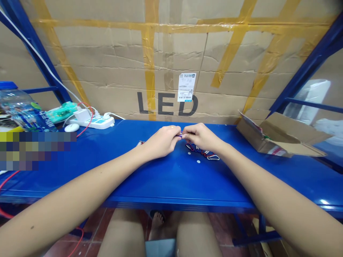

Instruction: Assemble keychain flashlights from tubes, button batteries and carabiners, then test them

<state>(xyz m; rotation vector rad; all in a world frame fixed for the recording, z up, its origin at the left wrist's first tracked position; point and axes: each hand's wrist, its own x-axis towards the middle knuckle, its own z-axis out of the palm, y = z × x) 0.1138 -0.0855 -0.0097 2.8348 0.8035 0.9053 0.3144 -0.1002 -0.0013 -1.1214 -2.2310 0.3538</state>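
My left hand (162, 141) and my right hand (200, 137) meet over the middle of the blue table (160, 178), fingers pinched together. Between the fingertips shows a small purple metal clip (181, 134), held by both hands. Under my right hand lies a small heap of coloured carabiner clips (203, 152), red, blue and silver. Something small and red (141, 142) peeks out by my left wrist. Two small white dots (198, 161) lie on the table near the heap.
An open cardboard box (278, 137) lies at the right. A white power strip (92, 121) with plugs, a white mouse (71, 127), a green packet (61, 111) and a water bottle (18, 109) stand at the left. Taped cardboard marked LED (166, 103) forms the back wall.
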